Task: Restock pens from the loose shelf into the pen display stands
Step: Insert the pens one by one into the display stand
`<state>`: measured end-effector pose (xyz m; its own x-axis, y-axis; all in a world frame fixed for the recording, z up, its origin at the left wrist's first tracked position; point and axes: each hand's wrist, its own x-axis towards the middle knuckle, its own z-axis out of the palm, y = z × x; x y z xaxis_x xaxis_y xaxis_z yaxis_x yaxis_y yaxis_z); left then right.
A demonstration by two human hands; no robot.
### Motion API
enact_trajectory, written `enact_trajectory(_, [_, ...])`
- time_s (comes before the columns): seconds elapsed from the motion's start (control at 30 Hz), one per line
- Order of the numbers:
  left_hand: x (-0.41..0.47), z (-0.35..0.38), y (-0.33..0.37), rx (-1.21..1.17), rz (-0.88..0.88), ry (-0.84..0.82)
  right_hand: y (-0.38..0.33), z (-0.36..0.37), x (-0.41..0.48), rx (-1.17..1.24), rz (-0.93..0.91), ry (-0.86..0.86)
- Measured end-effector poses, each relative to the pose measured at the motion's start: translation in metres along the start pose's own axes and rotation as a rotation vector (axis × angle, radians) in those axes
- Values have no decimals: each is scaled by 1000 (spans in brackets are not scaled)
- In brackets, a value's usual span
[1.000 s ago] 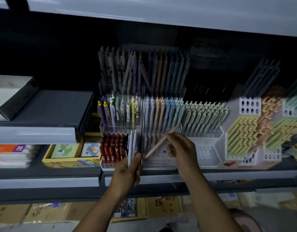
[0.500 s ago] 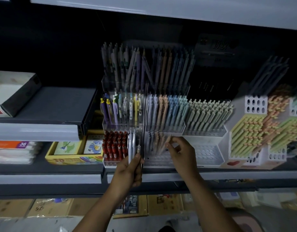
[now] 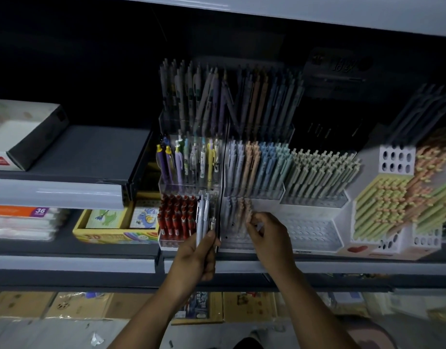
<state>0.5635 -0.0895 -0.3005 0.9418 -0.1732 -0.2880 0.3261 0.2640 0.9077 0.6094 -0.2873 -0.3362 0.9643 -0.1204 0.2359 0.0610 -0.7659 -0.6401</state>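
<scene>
1. grey metal shelving (image 3: 66, 264), tiered, pale front edges.
2. back panel (image 3: 78, 59): dark, in shadow.
3. cardboard boxes (image 3: 78, 306) in a row beneath the lowest shelf.
4. floor (image 3: 40, 335): pale.
5. light: dim.

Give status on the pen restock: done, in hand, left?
Done: the middle tier looks full, and the front tier has a few lilac and peach pens at its left end. In hand: the left hand grips a few pale pens; the right hand is at the seated pens, grip unclear. Left: the pale pens, and most of the empty holes.
</scene>
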Motion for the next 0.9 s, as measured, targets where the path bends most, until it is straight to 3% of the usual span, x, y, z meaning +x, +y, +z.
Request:
enact_trajectory(0.3, [4, 2, -1, 47, 19, -18, -9, -7, 0, 176, 78, 4])
enact_trajectory(0.5, [9, 9, 1, -9, 49, -11, -35, -24, 9, 243, -49, 102])
enact_trajectory(0.73, [11, 12, 0, 104, 102, -56, -80, -47, 22, 531, 11, -174])
enact_trajectory(0.9, [12, 8, -3, 199, 108, -96, -82, -54, 32, 538, 47, -245])
